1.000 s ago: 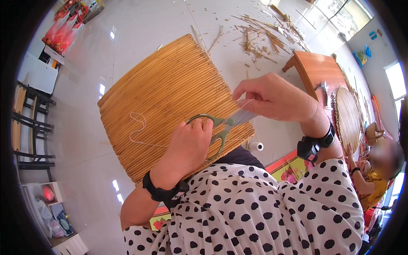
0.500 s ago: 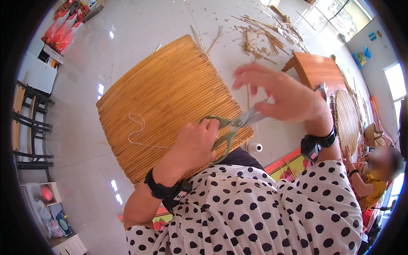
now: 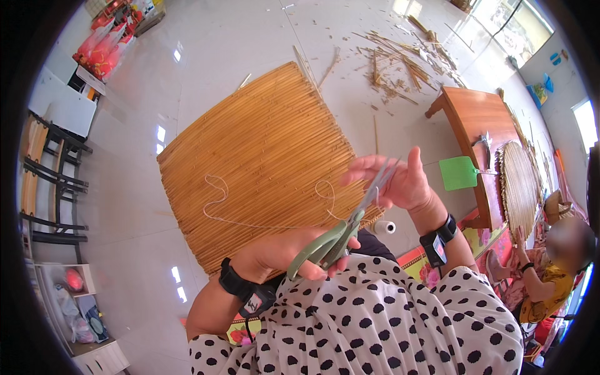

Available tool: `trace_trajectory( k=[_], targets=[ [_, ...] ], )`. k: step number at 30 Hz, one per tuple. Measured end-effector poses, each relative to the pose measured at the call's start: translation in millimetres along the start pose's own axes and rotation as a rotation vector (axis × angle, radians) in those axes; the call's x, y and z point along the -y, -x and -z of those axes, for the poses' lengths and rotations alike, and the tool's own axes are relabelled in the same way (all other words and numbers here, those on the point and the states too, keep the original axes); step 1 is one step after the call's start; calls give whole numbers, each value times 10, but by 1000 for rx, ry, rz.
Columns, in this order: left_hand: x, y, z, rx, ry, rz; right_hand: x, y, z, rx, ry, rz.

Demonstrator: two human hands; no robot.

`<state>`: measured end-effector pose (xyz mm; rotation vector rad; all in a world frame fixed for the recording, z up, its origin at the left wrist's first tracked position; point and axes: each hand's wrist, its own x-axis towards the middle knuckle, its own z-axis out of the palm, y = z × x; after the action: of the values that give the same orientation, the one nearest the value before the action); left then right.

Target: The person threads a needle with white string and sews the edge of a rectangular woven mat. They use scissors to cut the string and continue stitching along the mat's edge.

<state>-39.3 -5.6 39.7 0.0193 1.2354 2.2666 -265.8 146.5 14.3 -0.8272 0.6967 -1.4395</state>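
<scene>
My left grip [image 3: 299,241] has the green-handled scissors [image 3: 351,224], handles lying across my fingers w/ the blades pointing up and away from me, prob so the sharp end stays clear of my shirt. Blades look a tiny bit apart at the tips. My right grip [image 3: 405,186] is wide, thumb up and fingers spread, right behind the blades in this view; can't tell if it's touching them tbh. Bit of white thread [image 3: 250,224] shows by those fingers too, no idea if it's caught on one.

The slatted mat [image 3: 262,137] is spread out in front of me, near edge up by my lap, my guess is bc that keeps the working edge w/in reach of both sides. Thread lies loose across it in loops, so prob no tension on it rn. Spool [image 3: 387,229] is just beside the mat's near right corner, handy for feeding thread imo.

Off to my right there's a brown table [image 3: 481,112] w/ a metal hand tool [image 3: 485,141] on it, a green swatter [image 3: 458,173] at its near side, and a co-worker's hand [image 3: 520,239] at the edge of a round mat [image 3: 519,184].
</scene>
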Motion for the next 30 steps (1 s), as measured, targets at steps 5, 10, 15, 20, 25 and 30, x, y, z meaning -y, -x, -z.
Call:
trace_trajectory(
  k=[5, 10, 15, 20, 25, 30],
  targets=[
    [128, -3, 47, -62, 153, -108, -96, 62, 2, -21, 220, -49],
    [155, -1, 0, -141, 212, -185, -39, 79, -245, -223, 368, -124],
    [192, -75, -45, -84, 205, -260, -103, 121, -159, -241, 397, -43],
    [-253, 611, 115, -353, 355, -1161, -128, 293, 23, -316, 619, -130],
    [-191, 2369, 579, -1033, 39, -1518, 45, 310, 98, -500, 530, -121],
    [1723, 3606, 1067, -1958, -6, -814, 137, 266, 149, -531, 680, -160]
  ],
)
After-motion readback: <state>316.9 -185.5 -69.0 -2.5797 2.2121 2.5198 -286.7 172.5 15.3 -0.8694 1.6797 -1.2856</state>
